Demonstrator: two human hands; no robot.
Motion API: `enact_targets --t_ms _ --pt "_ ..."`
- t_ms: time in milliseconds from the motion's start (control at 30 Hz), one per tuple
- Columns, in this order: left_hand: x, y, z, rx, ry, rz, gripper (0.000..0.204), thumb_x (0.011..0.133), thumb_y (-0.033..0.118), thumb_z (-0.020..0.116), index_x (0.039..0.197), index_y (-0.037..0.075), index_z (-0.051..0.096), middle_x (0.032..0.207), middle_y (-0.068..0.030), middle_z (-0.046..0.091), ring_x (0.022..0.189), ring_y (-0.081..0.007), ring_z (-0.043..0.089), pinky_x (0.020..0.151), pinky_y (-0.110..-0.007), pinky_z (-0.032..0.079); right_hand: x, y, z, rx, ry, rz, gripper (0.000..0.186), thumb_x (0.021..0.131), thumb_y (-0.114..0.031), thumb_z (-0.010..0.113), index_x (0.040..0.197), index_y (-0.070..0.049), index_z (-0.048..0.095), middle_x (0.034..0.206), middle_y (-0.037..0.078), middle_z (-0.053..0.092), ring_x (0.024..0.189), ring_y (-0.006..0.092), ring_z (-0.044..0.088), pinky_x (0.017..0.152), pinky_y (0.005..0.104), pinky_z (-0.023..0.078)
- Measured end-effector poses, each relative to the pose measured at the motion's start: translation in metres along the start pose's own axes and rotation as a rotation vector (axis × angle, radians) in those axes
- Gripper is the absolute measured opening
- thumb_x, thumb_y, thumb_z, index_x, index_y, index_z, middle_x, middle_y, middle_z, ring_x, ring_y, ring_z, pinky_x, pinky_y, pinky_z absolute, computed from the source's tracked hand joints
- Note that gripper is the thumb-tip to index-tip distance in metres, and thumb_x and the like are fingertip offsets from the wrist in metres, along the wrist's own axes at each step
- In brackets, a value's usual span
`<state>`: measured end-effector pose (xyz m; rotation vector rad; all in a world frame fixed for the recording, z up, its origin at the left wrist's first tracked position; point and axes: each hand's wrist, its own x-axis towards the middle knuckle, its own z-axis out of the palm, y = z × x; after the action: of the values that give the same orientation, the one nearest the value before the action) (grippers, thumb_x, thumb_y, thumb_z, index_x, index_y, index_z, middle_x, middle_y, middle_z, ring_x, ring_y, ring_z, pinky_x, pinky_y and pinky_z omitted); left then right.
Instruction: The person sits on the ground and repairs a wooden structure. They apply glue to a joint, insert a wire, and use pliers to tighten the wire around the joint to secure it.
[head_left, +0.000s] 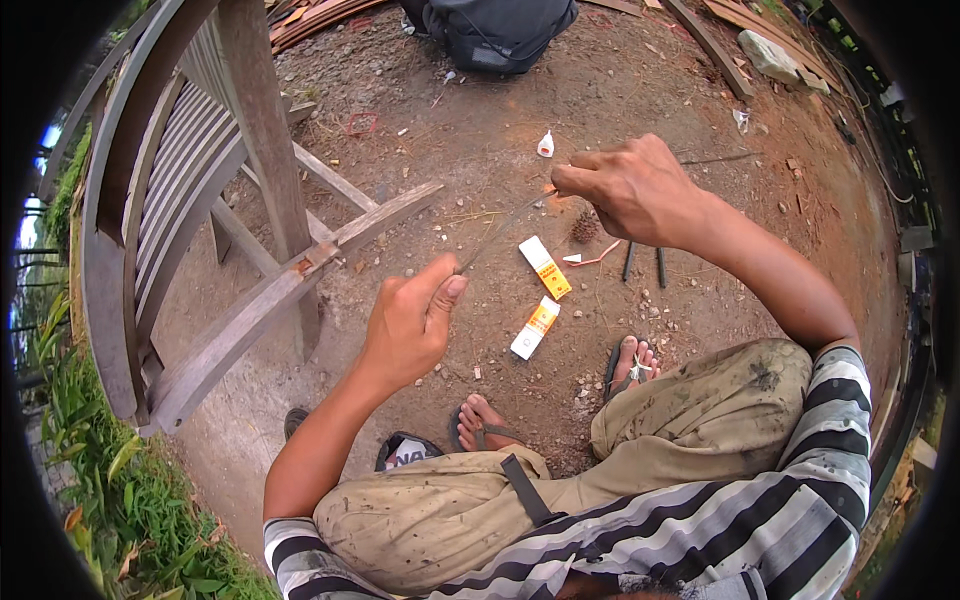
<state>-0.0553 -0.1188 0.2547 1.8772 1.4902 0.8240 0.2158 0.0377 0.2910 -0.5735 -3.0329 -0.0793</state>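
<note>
A thin dark strand [507,220], wire or cord, runs between my two hands above the dirt. My left hand [408,322] is closed on its lower end, the thumb pressing against the fingers. Higher and to the right, my right hand [640,190] pinches the strand, and a dark length seems to stick out past that hand. Below the strand, two yellow-and-white boxes [545,268] lie on the ground. A small white bottle [546,145] stands or lies just beyond my right hand.
Left of me is a slatted wooden chair [275,285], tipped over, its frame reaching close to my left hand. A brown pine cone [584,228] and two dark rods [661,266] lie near my right hand. At the back sits a black bag [500,32]; planks [710,45] lie farther right.
</note>
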Motion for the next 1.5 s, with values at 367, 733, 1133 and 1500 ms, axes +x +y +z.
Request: enact_targets --t_ms 367,733,1133,1500 --pt "-0.002 0.0 -0.018 0.145 -0.003 0.258 0.005 0.093 -0.002 0.06 0.093 0.001 0.056 0.065 -0.0182 0.049 0.053 -0.0349 0.056 0.052 -0.037 0.042 -0.002 -0.037 0.009 0.131 -0.271 -0.083 0.004 0.088 -0.01 0.063 0.089 -0.007 0.061 0.056 0.012 0.06 0.053 0.0317 0.065 0.049 0.044 0.047" --pt "0.001 -0.044 -0.017 0.293 0.037 0.232 0.008 0.099 0.001 0.06 0.092 0.001 0.056 0.066 -0.0172 0.053 0.055 -0.0358 0.061 0.05 -0.037 0.044 0.009 -0.04 0.019 0.332 -0.056 -0.285 0.007 0.095 -0.009 0.056 0.09 -0.003 0.055 0.053 0.007 0.05 0.047 0.0257 0.056 0.045 0.0459 0.045" --pt "-0.065 -0.087 0.047 0.037 -0.112 -0.07 0.021 0.11 0.017 0.051 0.098 0.001 0.059 0.065 -0.0131 0.053 0.058 -0.0265 0.059 0.06 -0.039 0.044 0.027 -0.038 0.021 0.603 0.024 -0.051 0.01 0.084 0.004 0.061 0.092 0.0 0.062 0.069 0.016 0.067 0.059 0.0358 0.067 0.054 0.0464 0.05" --pt "-0.034 -0.1 0.04 -0.181 -0.108 -0.061 0.033 0.109 0.027 0.051 0.09 0.001 0.059 0.071 -0.0163 0.057 0.062 -0.0307 0.056 0.064 -0.041 0.045 0.005 -0.093 -0.009 0.726 -0.41 -0.179 0.007 0.081 0.0 0.059 0.087 -0.002 0.062 0.069 0.022 0.066 0.065 0.0428 0.067 0.058 0.0516 0.052"
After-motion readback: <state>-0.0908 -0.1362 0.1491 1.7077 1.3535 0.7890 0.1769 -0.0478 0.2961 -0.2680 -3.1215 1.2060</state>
